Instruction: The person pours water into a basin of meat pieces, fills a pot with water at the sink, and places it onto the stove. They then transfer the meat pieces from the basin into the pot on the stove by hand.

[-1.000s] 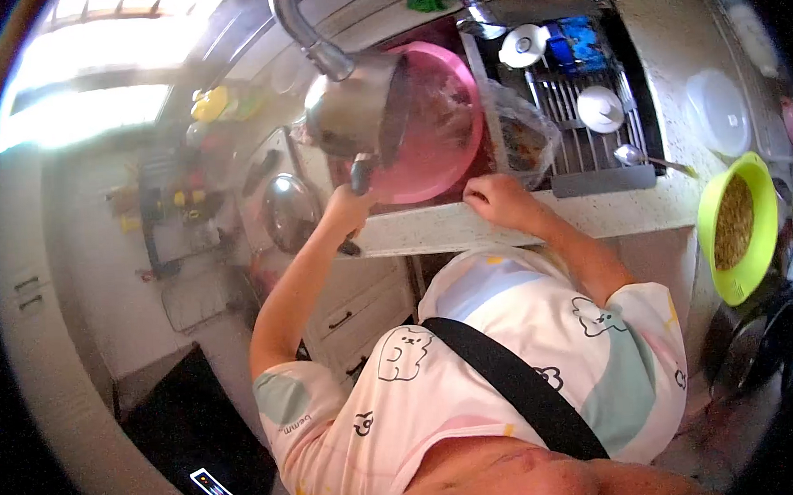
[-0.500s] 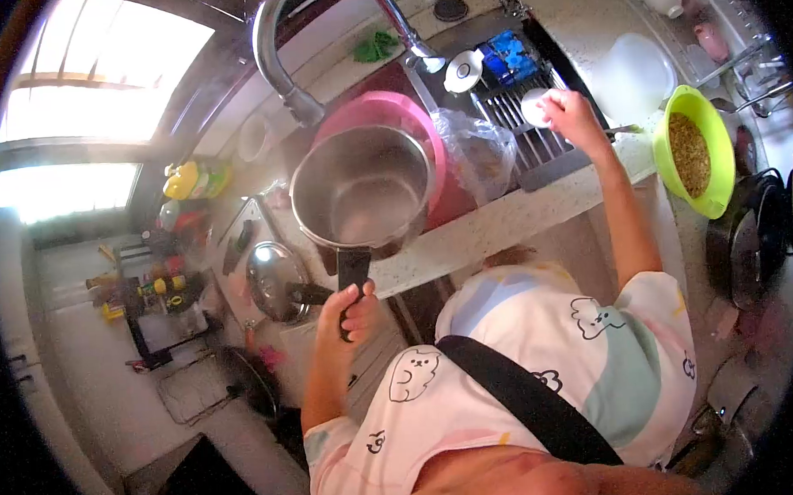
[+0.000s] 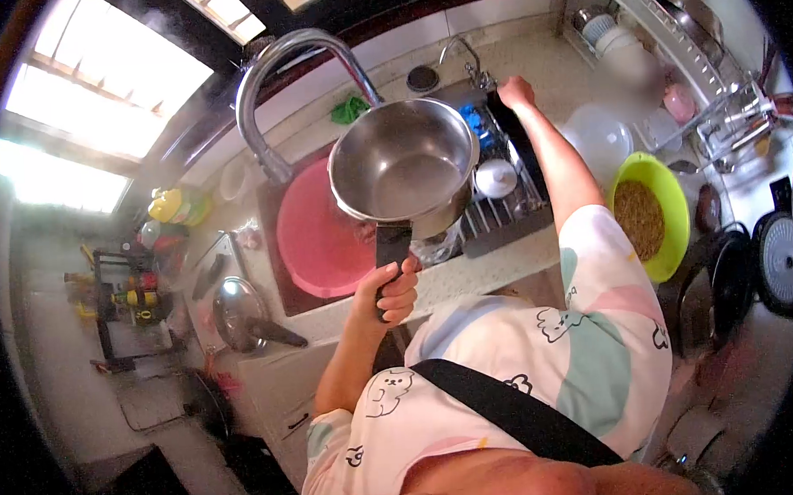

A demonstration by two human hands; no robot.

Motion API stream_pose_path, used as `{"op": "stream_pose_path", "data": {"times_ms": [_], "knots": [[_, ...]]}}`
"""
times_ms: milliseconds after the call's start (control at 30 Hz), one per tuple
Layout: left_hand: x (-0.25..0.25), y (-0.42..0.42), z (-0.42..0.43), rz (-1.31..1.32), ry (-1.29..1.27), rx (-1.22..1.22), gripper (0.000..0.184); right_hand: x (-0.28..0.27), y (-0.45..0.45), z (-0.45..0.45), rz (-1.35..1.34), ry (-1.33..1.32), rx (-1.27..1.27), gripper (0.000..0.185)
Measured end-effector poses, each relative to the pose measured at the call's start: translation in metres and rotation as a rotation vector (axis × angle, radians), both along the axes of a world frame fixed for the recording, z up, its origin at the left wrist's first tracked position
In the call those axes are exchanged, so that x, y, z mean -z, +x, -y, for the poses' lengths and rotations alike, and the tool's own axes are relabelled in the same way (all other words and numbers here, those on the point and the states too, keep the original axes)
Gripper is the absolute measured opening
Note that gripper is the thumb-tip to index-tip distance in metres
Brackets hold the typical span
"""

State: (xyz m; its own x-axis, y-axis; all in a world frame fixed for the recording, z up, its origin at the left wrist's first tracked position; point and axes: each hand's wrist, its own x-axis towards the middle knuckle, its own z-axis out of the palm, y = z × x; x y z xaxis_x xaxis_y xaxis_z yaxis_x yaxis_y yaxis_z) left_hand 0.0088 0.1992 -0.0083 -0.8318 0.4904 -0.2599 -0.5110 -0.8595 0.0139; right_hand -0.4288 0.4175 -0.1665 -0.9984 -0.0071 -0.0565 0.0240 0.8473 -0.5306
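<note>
My left hand [image 3: 390, 292] is wrapped round the black handle of a steel pot [image 3: 406, 163]. The pot looks empty and hangs over the sink area, between the pink basin [image 3: 316, 238] and the rack. My right hand [image 3: 515, 92] is stretched to the back of the counter, beside the small tap [image 3: 470, 65]; its fingers are too small to make out. A white lid [image 3: 496, 178] rests on the rack below my right forearm. Part of a plastic bag [image 3: 436, 247] shows under the pot.
The large curved faucet [image 3: 303, 39] arches behind the pot. On the right are a yellow-green bowl [image 3: 650, 214] of grains, a translucent lid [image 3: 600, 137] and a dish rack [image 3: 671, 50]. A glass lid [image 3: 238, 312] lies at left, a green cloth [image 3: 349, 110] behind.
The pot has gone from tipped over the pink basin to upright, and moved right with my left hand. My right hand has left the counter edge, passed the white lid and reached the back.
</note>
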Motion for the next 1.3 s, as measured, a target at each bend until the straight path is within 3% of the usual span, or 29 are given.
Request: {"op": "stream_pose_path", "data": {"times_ms": [133, 167, 200, 267, 300, 333, 400, 467, 533, 600, 667, 733, 800, 900, 1033, 1167, 1300], "knots": [[0.008, -0.051, -0.030, 0.004, -0.034, -0.043, 0.017, -0.010, -0.023, 0.017, 0.131, -0.154, -0.094, 0.059], [0.010, -0.061, -0.036, -0.014, -0.037, -0.043, 0.017, -0.022, -0.022, 0.021, 0.371, -0.273, -0.033, 0.061], [0.011, -0.061, -0.041, -0.012, -0.022, -0.042, 0.017, -0.016, -0.020, 0.014, 0.373, -0.258, -0.029, 0.061], [0.011, -0.075, -0.049, 0.030, -0.027, -0.069, 0.017, 0.012, -0.045, 0.032, 0.239, -0.208, -0.139, 0.064], [0.010, -0.076, -0.051, 0.035, -0.028, -0.070, 0.017, 0.009, -0.044, 0.027, 0.184, -0.133, -0.175, 0.047], [0.007, -0.080, -0.056, 0.040, -0.035, -0.103, 0.017, 0.012, -0.048, 0.035, 0.191, -0.138, -0.208, 0.047], [0.003, -0.087, -0.060, 0.082, -0.048, -0.085, 0.016, 0.010, -0.050, 0.031, -0.157, 0.051, -0.285, 0.031], [0.000, -0.093, -0.065, 0.099, -0.106, -0.121, 0.016, -0.015, -0.047, 0.022, -0.145, 0.268, -0.565, 0.032], [-0.003, -0.096, -0.066, 0.097, -0.143, -0.128, 0.017, -0.024, -0.050, 0.024, -0.194, 0.265, -0.527, 0.027], [0.001, -0.100, -0.064, 0.041, -0.106, -0.104, 0.017, -0.056, -0.061, 0.014, -0.204, 0.301, -0.660, 0.028], [-0.001, -0.100, -0.067, 0.072, -0.135, -0.102, 0.017, -0.108, -0.058, 0.034, -0.420, -0.313, -0.603, 0.035], [-0.007, -0.098, -0.066, 0.106, -0.167, -0.110, 0.017, -0.112, -0.047, 0.066, -0.490, -0.676, -0.753, 0.044], [-0.003, -0.089, -0.067, 0.090, -0.157, -0.076, 0.017, -0.134, -0.023, 0.072, -0.302, -0.193, -0.899, 0.057], [0.002, -0.077, -0.070, 0.113, -0.201, -0.073, 0.017, -0.135, -0.029, 0.050, -0.112, -0.052, -0.941, 0.064], [0.017, -0.063, -0.075, 0.099, -0.195, -0.047, 0.016, -0.122, -0.032, 0.026, -0.268, -0.333, -0.993, 0.065], [0.034, -0.059, -0.080, 0.049, -0.217, 0.000, 0.015, -0.120, -0.032, 0.023, -0.313, -0.475, -1.012, 0.030], [0.045, -0.054, -0.087, -0.002, -0.142, 0.015, 0.012, -0.120, -0.025, 0.020, -0.239, -0.524, -0.949, 0.025]]}}
